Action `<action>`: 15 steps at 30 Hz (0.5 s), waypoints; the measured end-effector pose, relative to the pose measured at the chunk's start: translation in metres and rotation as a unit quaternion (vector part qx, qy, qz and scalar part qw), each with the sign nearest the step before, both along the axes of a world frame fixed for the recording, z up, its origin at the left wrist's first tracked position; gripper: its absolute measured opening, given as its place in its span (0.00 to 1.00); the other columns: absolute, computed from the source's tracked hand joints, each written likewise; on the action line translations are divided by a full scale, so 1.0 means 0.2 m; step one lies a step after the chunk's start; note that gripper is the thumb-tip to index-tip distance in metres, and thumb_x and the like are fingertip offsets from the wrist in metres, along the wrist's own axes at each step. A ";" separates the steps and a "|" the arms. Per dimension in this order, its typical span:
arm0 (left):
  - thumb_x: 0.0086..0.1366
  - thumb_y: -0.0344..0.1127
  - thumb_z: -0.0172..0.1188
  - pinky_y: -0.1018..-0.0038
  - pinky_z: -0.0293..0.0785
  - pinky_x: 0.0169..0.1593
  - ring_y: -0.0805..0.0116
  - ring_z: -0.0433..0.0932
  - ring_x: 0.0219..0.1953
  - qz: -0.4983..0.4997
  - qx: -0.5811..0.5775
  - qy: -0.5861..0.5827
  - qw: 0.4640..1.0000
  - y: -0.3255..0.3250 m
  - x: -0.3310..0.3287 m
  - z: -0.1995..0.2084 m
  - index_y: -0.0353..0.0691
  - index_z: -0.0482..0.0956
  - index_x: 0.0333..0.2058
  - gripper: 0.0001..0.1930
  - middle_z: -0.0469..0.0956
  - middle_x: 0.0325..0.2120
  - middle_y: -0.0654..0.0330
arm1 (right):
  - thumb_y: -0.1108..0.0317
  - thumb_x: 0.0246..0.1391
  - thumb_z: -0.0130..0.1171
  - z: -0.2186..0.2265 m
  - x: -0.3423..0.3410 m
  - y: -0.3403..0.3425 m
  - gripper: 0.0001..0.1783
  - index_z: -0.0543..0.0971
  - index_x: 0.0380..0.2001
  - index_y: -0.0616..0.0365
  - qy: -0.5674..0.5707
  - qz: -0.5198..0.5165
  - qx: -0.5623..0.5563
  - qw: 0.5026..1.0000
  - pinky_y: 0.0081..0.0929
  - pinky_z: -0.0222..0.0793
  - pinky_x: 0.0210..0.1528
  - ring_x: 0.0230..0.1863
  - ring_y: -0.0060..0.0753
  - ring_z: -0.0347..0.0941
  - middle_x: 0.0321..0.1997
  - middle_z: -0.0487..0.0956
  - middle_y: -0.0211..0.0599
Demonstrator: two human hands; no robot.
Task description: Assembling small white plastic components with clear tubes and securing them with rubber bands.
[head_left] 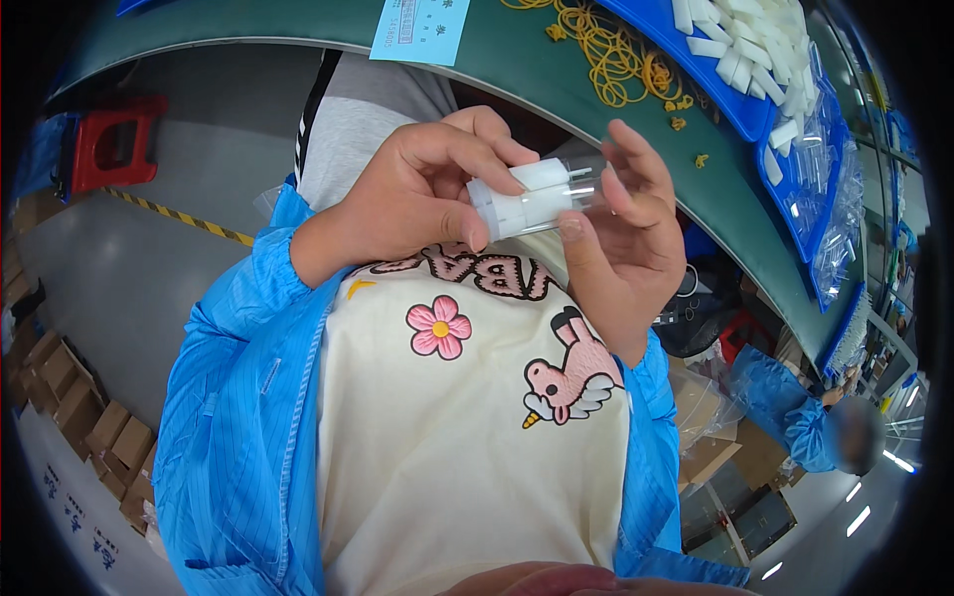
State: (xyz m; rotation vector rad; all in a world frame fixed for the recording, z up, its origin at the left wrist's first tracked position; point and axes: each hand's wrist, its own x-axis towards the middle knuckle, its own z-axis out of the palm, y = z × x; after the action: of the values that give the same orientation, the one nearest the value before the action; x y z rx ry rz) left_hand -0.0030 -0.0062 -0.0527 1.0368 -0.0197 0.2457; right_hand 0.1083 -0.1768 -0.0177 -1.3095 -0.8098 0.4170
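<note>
In front of my chest I hold a small bundle of clear plastic tubes (537,207) with white pieces inside, lying sideways. My left hand (417,179) is closed round the bundle's left end, its thumb below and its fingers on top. At the right end, my right hand (631,233) has its thumb against the clear tube ends and a fingertip close to them on the other side. The other fingers of that hand are raised and bent. How many tubes are in the bundle I cannot tell.
On the green table (537,65) lie yellow rubber bands (611,60) and a light blue paper slip (421,30). Blue trays (750,114) at the right hold white strips (740,50) and clear tubes (810,184). A red stool (114,144) stands left; a person in blue (785,407) is at right.
</note>
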 end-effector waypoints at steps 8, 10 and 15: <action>0.44 0.48 0.74 0.73 0.69 0.53 0.70 0.72 0.48 0.003 0.004 -0.018 1.000 -0.02 0.04 -0.02 0.45 0.80 0.36 0.22 0.71 0.45 0.60 | 0.85 0.43 0.65 -0.01 -0.01 0.01 0.21 0.74 0.42 0.60 0.003 0.025 0.020 0.999 0.39 0.59 0.62 0.65 0.47 0.60 0.63 0.62 0.58; 0.45 0.35 0.76 0.76 0.72 0.49 0.70 0.72 0.47 0.004 -0.018 -0.074 0.997 -0.02 0.06 -0.04 0.39 0.82 0.39 0.21 0.72 0.46 0.58 | 0.85 0.43 0.65 -0.01 -0.01 0.01 0.22 0.74 0.44 0.61 0.008 0.025 0.024 0.999 0.37 0.59 0.62 0.64 0.44 0.61 0.62 0.64 0.56; 0.48 0.43 0.75 0.68 0.69 0.53 0.64 0.72 0.48 0.049 0.009 -0.010 0.999 -0.01 0.00 -0.05 0.40 0.76 0.47 0.28 0.72 0.49 0.54 | 0.83 0.47 0.62 0.01 0.10 -0.03 0.27 0.72 0.53 0.62 -0.036 0.067 -0.018 0.997 0.33 0.64 0.58 0.59 0.38 0.66 0.62 0.66 0.51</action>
State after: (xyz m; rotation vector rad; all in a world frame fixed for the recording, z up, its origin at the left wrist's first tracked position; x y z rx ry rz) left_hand -0.0037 -0.0072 -0.0617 1.0553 0.0107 0.3465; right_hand 0.1285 -0.1834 -0.0166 -1.3144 -0.9575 0.4957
